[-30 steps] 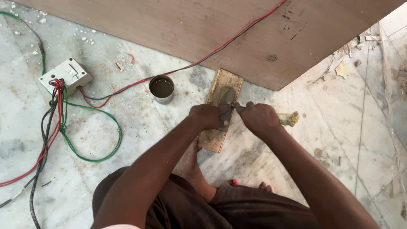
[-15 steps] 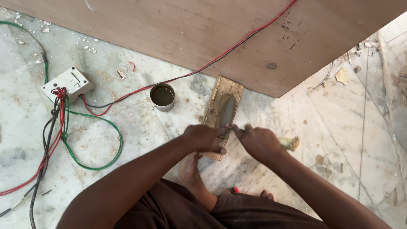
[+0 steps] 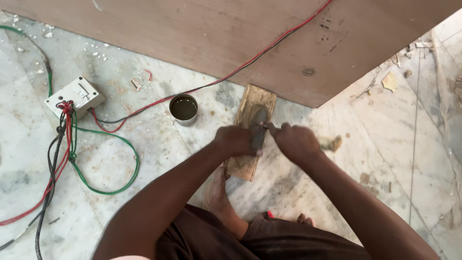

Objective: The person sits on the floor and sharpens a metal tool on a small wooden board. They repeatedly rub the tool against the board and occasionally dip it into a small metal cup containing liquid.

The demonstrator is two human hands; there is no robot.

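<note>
A wooden block (image 3: 251,98) lies on the marble floor with a dark grey sharpening stone (image 3: 260,118) set in it. Across the stone lies a chisel, its pale wooden handle (image 3: 331,143) sticking out to the right. My right hand (image 3: 294,141) grips the chisel near the blade. My left hand (image 3: 236,140) is curled over the blade end and presses it onto the stone. The blade's edge is hidden under my fingers. My bare foot (image 3: 217,191) rests against the block's near end.
A small tin (image 3: 184,108) of dark liquid stands left of the block. Behind it lies a large plywood sheet (image 3: 216,33). A white switch box (image 3: 75,96) with red, black and green wires (image 3: 103,188) sits at left. Debris litters the floor at right.
Both hands drew the chisel back toward me along the stone, uncovering more of it, then pushed slightly forward again. The view also shifted a little.
</note>
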